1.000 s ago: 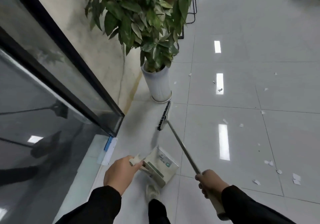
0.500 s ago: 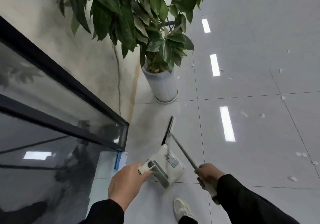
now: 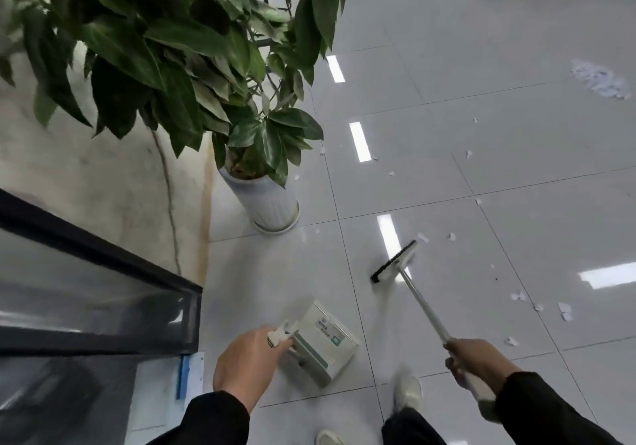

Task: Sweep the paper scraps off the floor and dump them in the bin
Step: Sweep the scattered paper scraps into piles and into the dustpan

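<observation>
My left hand (image 3: 246, 365) grips the handle of a white dustpan (image 3: 321, 343), held low over the grey tiles. My right hand (image 3: 476, 360) grips the pale shaft of a broom (image 3: 421, 303); its black-bristled head (image 3: 394, 261) rests on the floor ahead of me. Small white paper scraps (image 3: 537, 305) lie scattered on the tiles to the right of the broom head. A denser heap of scraps (image 3: 600, 79) sits far off at the upper right. No bin is in view.
A large leafy plant in a white ribbed pot (image 3: 263, 200) stands close ahead on the left, by a beige wall. A dark glass panel with a black frame (image 3: 103, 293) runs along the left. My white shoes (image 3: 407, 391) show below.
The broom head has swung right, away from the plant pot, towards the scattered scraps. The view has turned right, bringing the far heap of scraps into sight. Both hands keep their hold.
</observation>
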Action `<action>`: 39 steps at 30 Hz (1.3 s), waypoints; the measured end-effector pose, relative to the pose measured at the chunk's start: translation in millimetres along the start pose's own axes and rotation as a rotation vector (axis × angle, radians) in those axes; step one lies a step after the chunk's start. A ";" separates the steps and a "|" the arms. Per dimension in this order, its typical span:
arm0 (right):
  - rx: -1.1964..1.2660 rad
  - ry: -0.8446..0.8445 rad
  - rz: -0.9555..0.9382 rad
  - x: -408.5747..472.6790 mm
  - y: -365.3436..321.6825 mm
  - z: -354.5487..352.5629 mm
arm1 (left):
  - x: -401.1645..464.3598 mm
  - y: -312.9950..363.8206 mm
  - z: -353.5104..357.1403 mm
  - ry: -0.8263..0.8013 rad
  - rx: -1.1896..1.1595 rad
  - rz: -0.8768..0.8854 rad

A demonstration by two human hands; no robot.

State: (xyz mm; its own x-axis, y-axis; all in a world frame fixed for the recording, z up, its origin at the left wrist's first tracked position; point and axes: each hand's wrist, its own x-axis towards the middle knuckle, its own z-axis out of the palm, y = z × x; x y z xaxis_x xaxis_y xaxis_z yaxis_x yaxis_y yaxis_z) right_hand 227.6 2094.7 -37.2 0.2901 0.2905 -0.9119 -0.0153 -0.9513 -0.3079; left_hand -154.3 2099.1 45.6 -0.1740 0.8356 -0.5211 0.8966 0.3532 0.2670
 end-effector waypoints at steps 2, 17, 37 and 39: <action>0.071 -0.034 -0.002 -3.6 -20.4 8.0 | 11.4 4.4 -4.0 -0.009 -0.015 -0.002; 0.154 -0.368 -0.110 88.3 -293.7 62.1 | 176.7 165.7 -52.3 0.030 0.031 -0.043; -0.388 -0.387 -0.243 233.5 -428.4 183.6 | 344.1 175.6 -93.1 0.009 0.152 -0.056; -0.296 -0.361 -0.147 219.4 -396.7 155.8 | 342.1 173.1 -98.1 -0.010 0.151 -0.041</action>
State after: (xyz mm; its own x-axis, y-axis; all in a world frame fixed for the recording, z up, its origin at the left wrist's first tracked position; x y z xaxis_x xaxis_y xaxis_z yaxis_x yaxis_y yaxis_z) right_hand 148.2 2551.9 -157.5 -0.0823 0.3916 -0.9164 0.2887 -0.8708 -0.3981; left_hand -98.6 2487.4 -6.9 -0.2088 0.8172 -0.5372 0.9399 0.3194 0.1205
